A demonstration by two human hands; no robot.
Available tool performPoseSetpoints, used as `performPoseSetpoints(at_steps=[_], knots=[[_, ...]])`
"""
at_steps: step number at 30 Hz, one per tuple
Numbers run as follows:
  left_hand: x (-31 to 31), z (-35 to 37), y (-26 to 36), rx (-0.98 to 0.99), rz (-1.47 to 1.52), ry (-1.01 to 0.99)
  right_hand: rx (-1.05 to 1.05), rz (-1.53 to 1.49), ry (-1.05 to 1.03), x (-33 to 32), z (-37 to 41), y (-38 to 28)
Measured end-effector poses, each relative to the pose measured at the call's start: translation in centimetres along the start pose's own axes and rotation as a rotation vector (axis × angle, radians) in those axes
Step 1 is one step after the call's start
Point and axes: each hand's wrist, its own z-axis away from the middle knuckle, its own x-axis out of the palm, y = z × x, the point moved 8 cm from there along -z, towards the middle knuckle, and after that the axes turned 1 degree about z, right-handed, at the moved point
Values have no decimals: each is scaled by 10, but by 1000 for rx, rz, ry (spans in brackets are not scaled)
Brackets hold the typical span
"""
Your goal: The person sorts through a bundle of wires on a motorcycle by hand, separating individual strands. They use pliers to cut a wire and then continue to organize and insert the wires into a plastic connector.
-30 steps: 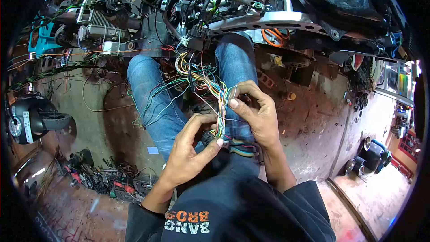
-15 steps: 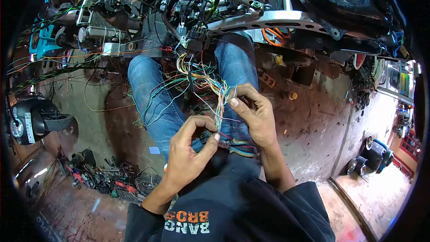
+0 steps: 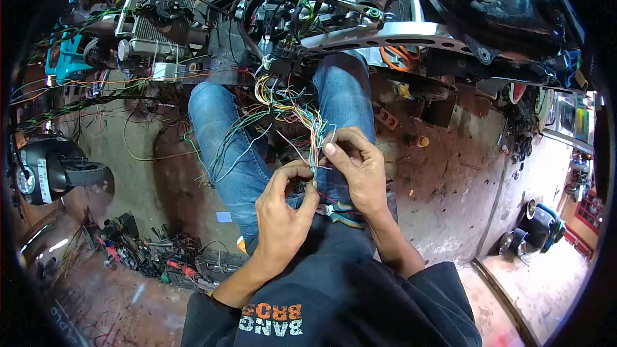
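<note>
A bundle of thin coloured wires [image 3: 302, 115] hangs from the underside of a motorcycle frame [image 3: 379, 32] down between my knees in blue jeans. My left hand [image 3: 283, 215] pinches the lower part of the bundle between thumb and forefinger, just above my lap. My right hand [image 3: 357, 167] grips the same wires a little higher, thumb pressed on the strands. Both hands touch each other at the wires. A black connector under my left hand is mostly hidden.
An engine with a finned radiator [image 3: 154, 32] sits at upper left. A pile of tools and wire scraps [image 3: 154, 257] lies on the dirt floor at lower left. A black headlight unit [image 3: 45, 170] rests at the far left. Loose wires trail across the floor.
Both hands have come closer together on the wires. My left hand rose and curled tighter around the bundle, covering the black connector; my right hand slid down toward it.
</note>
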Motion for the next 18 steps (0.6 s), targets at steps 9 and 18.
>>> performPoseSetpoints(at_steps=[9, 18], knots=[[-11, -2, -10, -130, 22, 56, 6, -20, 18, 7, 2, 9], [-10, -11, -24, -340, 156, -150, -75, 143, 0, 10, 4, -6]])
